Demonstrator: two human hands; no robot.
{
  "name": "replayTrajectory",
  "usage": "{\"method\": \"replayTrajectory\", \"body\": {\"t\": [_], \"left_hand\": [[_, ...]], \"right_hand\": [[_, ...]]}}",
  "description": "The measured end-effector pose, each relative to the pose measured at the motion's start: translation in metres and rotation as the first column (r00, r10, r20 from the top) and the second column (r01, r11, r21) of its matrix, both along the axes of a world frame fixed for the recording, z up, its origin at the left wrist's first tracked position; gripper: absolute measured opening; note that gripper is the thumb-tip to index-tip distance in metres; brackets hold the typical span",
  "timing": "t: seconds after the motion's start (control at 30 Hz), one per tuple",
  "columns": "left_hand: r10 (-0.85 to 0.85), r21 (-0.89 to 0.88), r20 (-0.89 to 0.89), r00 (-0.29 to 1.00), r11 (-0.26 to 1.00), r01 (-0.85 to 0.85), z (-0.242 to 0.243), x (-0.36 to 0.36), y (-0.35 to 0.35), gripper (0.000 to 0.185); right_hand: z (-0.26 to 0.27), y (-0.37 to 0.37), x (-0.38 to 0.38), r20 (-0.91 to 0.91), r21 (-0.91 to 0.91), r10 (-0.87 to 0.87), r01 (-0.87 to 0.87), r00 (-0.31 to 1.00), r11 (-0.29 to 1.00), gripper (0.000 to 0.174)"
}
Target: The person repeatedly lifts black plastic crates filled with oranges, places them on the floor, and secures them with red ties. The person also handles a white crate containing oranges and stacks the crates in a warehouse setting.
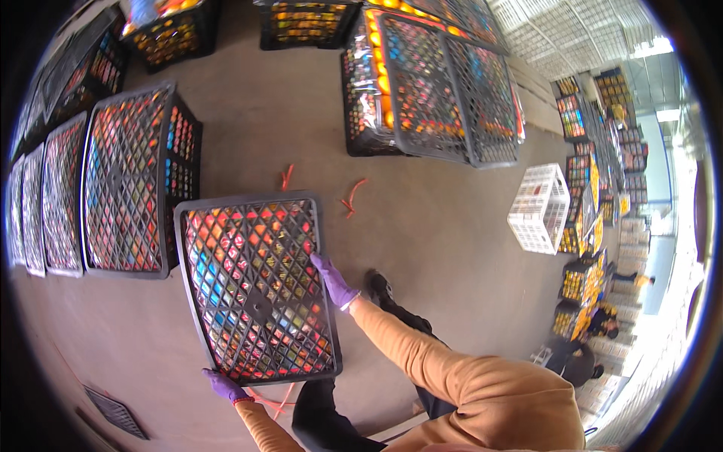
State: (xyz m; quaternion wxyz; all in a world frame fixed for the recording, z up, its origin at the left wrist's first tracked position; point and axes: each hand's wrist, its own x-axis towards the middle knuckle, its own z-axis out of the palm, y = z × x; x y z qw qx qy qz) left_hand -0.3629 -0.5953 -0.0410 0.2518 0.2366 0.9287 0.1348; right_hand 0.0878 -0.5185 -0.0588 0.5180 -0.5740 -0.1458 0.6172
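Before me is a black plastic crate (258,308) with a lattice lid, tilted slightly. Through the lattice show small wrapped goods in red, blue, green and orange. My right hand (337,285), in a purple glove, grips its right edge. At the lower left corner, my left hand (225,386), also gloved in purple, holds the rim; some fingers are hidden by the crate. Whether the crate is lifted or rests on the floor I cannot tell.
A row of similar lidded crates (127,181) stands at left, close to mine. Larger stacked crates (429,85) stand ahead. Red strap scraps (351,199) lie on the concrete floor (452,226). A white crate (539,209) is at right. People (573,361) are farther right.
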Motion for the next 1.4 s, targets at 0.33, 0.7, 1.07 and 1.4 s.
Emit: {"method": "replayTrajectory", "body": {"t": [0.33,0.7,1.07,1.4], "left_hand": [[-0.447,0.169,0.195,0.873,0.892,0.419,0.157,0.187,0.094,0.035],[-0.085,0.038,0.962,0.259,0.982,0.183,0.083,0.614,0.280,0.036],[-0.269,0.284,0.826,0.496,0.958,0.047,0.132,0.677,0.317,0.038],[-0.344,0.256,0.791,0.506,0.937,0.236,0.085,0.672,0.329,0.045]], "right_hand": [[0.109,-0.062,0.296,0.036,-0.323,-0.603,0.580,0.797,0.747,0.030],[0.050,0.006,0.527,-0.298,-0.190,-0.852,0.848,0.431,0.495,0.041],[0.184,-0.011,0.594,-0.204,0.106,-0.899,0.921,0.388,0.374,0.019],[0.152,0.010,0.647,-0.121,0.159,-0.926,0.928,0.357,0.337,0.035]]}}
